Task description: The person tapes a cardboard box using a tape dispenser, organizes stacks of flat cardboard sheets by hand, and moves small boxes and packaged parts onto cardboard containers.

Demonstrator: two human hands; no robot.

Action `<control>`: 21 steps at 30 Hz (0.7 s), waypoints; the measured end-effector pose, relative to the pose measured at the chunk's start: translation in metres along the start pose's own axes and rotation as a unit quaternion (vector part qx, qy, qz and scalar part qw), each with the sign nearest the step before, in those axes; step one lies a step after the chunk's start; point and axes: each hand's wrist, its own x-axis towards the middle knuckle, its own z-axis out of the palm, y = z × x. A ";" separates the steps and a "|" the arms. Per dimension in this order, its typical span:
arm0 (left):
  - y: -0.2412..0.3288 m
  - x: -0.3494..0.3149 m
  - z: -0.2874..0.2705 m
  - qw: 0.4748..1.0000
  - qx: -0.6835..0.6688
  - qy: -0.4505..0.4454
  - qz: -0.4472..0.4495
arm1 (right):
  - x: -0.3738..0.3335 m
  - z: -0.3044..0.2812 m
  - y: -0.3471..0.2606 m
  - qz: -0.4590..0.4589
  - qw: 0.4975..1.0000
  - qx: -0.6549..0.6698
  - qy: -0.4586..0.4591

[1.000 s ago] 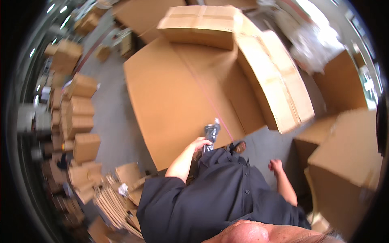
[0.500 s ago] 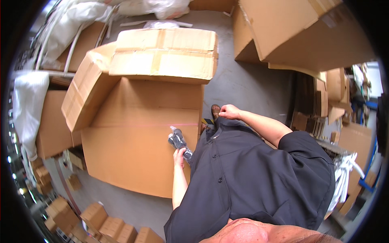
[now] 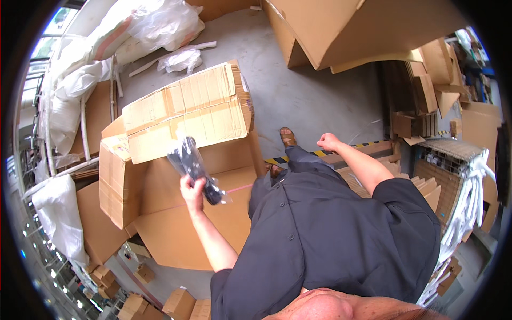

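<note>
My left hand [image 3: 193,193] is closed round a dark object in a clear plastic bag [image 3: 193,165], held up over a large cardboard box. What exactly the bag contains I cannot make out. Beneath it lies the big box [image 3: 181,245], with one flap [image 3: 186,114] bent up on its far side and another flap [image 3: 120,184] on its left. On the other side of my body, my right hand [image 3: 329,142] hangs over the floor with the fingers curled in, touching nothing that shows.
White plastic sacks [image 3: 154,24] and a pale tube [image 3: 207,45] lie at the far left. A big carton [image 3: 341,32] stands far right. Yellow-black tape [image 3: 320,153] crosses the floor by a wire cage [image 3: 448,165] and upright cardboard sheets [image 3: 421,189]. Small cartons [image 3: 178,304] sit near left.
My left hand has lifted the bagged dark object and carried it away from my body, toward the far flap. My right hand has swung a little to the right. My view has shifted as I step.
</note>
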 end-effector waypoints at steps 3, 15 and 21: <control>0.044 0.060 0.018 0.984 0.162 0.033 0.065 | 0.022 -0.013 -0.004 -0.042 0.998 0.036 0.002; 0.037 0.150 0.115 0.795 0.577 0.179 0.048 | 0.023 -0.056 -0.043 -0.016 0.985 0.174 0.009; 0.048 0.157 0.113 0.814 0.564 0.121 0.064 | 0.020 -0.049 -0.051 0.035 0.996 0.064 -0.050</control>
